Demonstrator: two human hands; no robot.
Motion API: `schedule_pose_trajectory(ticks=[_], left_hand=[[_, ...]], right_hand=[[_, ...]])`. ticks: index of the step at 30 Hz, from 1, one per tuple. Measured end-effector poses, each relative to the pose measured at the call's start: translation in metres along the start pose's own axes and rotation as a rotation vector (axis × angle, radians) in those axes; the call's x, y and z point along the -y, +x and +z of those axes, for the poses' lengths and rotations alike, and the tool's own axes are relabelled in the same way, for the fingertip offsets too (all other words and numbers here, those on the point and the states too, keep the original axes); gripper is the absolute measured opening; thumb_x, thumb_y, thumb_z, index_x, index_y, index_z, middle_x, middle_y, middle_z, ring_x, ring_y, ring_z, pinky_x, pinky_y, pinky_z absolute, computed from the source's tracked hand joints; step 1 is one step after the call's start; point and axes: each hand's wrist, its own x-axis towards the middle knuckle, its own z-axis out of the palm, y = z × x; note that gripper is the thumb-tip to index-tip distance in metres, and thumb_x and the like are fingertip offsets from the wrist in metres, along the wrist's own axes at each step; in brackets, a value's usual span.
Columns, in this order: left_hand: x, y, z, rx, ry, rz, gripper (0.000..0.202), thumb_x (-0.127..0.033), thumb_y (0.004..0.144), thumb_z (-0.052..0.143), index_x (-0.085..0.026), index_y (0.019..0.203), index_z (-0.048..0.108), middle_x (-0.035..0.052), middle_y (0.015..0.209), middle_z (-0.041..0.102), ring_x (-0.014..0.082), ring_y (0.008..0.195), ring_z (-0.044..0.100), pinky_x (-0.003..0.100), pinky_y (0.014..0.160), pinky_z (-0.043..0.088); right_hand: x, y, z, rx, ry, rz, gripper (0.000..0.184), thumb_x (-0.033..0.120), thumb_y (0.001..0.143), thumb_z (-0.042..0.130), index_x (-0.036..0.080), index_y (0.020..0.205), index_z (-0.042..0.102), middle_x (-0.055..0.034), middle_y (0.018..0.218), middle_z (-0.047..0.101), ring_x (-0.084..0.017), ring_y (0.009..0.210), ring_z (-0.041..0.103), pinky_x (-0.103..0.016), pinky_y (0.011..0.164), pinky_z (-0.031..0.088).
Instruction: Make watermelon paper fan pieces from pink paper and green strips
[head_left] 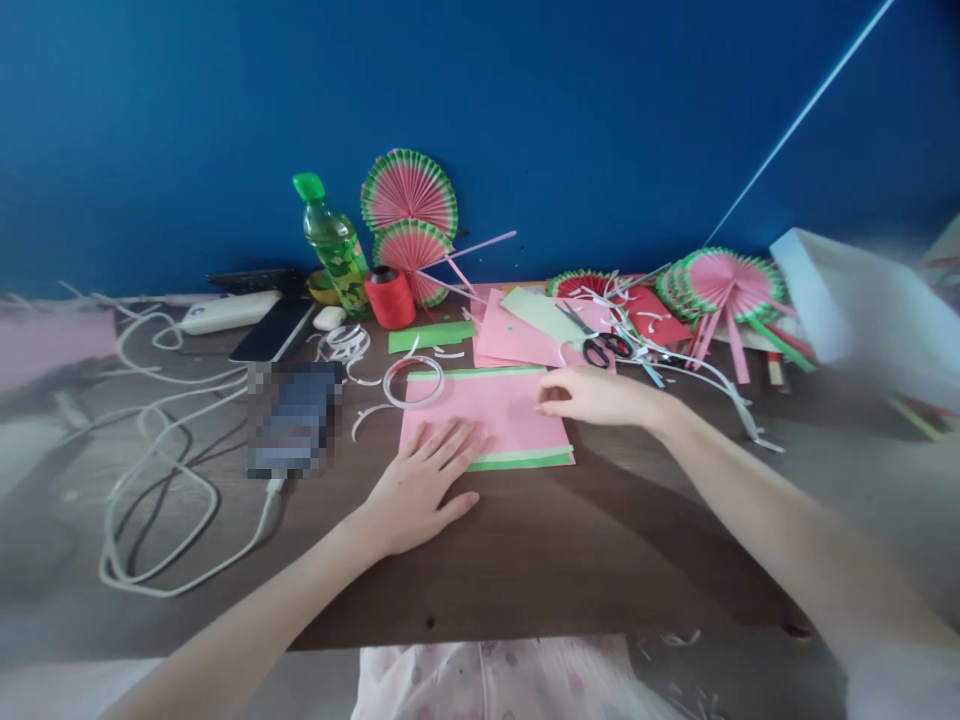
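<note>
A pink sheet of paper [511,415] with green strips along its far and near edges lies on the table in front of me. My left hand [420,490] rests flat on its near left part, fingers spread. Over the sheet's right edge, the fingers of my right hand [592,395] are curled together in a pinch. Whatever they hold, if anything, is too small to make out. A roll of double-sided tape [414,399] sits on the sheet's far left corner. Black-handled scissors [598,350] lie beyond my right hand on more pink paper [495,330].
Behind stand a green bottle [334,240], a red thread spool [391,298] and folded paper fans [409,190]. More fans [724,285] lie right, beside white strip scraps [720,370]. A phone [296,420] and looping cables [161,470] occupy the left. A blue wall [570,120] bounds the back.
</note>
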Motion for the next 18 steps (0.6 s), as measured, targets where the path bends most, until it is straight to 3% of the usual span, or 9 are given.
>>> schedule_pose_trajectory(ticks=[2, 4, 8, 14, 18], left_hand=[[-0.001, 0.001, -0.001, 0.012, 0.003, -0.006, 0.061, -0.045, 0.09, 0.036, -0.023, 0.143, 0.02, 0.0064, 0.148, 0.025, 0.025, 0.138, 0.018, 0.048, 0.11, 0.019], [-0.001, 0.001, -0.001, 0.022, 0.005, -0.017, 0.061, -0.047, 0.09, 0.034, -0.02, 0.143, 0.021, 0.0072, 0.148, 0.025, 0.0249, 0.138, 0.018, 0.048, 0.11, 0.018], [0.001, 0.001, 0.002, 0.005, 0.007, -0.052, 0.058, -0.046, 0.093, 0.025, -0.016, 0.143, 0.022, 0.0085, 0.147, 0.028, 0.0215, 0.137, 0.023, 0.045, 0.111, 0.019], [0.005, 0.0, 0.009, -0.056, 0.002, -0.082, 0.061, -0.046, 0.092, 0.027, -0.011, 0.142, 0.023, 0.013, 0.146, 0.028, 0.0218, 0.136, 0.025, 0.043, 0.111, 0.023], [0.005, 0.0, 0.005, -0.006, -0.037, -0.106, 0.056, -0.041, 0.094, 0.022, -0.013, 0.142, 0.025, 0.0106, 0.146, 0.029, 0.0211, 0.136, 0.023, 0.043, 0.111, 0.021]], right_hand=[[0.011, 0.004, 0.017, -0.177, -0.026, -0.181, 0.034, 0.037, 0.085, 0.046, 0.017, 0.108, 0.06, -0.0108, 0.116, 0.06, -0.023, 0.109, 0.052, -0.036, 0.092, 0.038], [0.021, 0.006, 0.04, -0.242, -0.075, -0.294, 0.048, 0.043, 0.087, 0.044, 0.017, 0.126, 0.05, -0.0117, 0.135, 0.047, -0.025, 0.128, 0.037, -0.041, 0.105, 0.028], [0.028, 0.006, 0.077, -0.274, -0.194, -0.294, 0.057, 0.047, 0.092, 0.028, 0.021, 0.143, 0.026, -0.0067, 0.148, 0.026, -0.025, 0.138, 0.02, -0.046, 0.111, 0.018], [0.026, 0.004, 0.086, -0.281, -0.256, -0.286, 0.058, 0.045, 0.093, 0.023, 0.018, 0.144, 0.022, -0.005, 0.149, 0.021, -0.025, 0.138, 0.018, -0.047, 0.112, 0.018], [0.025, 0.006, 0.084, -0.269, -0.242, -0.273, 0.056, 0.04, 0.093, 0.028, 0.016, 0.143, 0.024, -0.006, 0.149, 0.022, -0.025, 0.138, 0.018, -0.049, 0.111, 0.019]])
